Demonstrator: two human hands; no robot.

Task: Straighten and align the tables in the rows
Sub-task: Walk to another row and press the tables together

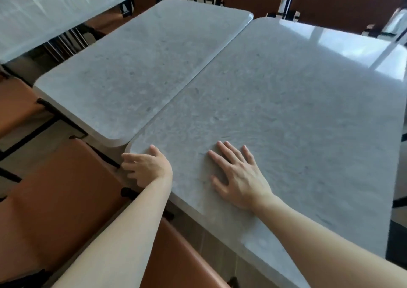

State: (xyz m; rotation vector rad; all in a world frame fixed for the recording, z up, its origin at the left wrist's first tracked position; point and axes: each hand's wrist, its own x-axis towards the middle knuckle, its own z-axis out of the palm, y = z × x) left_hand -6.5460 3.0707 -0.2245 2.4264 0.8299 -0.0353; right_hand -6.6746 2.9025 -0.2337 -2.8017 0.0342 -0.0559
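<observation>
Two grey marble-look tables stand side by side, touching along one long seam. The right table [297,116] sits a little nearer to me than the left table [136,67], so their near edges do not line up. My left hand [146,167] grips the right table's near-left corner, thumb on top and fingers curled over the edge. My right hand [236,174] lies flat on the same tabletop, fingers spread, just to the right of the left hand.
Brown chairs [66,199] with black frames stand close against the near-left edges of both tables. A third grey table [44,10] is at the far left, and more brown chairs [343,1] line the far side. Tiled floor shows between the chairs.
</observation>
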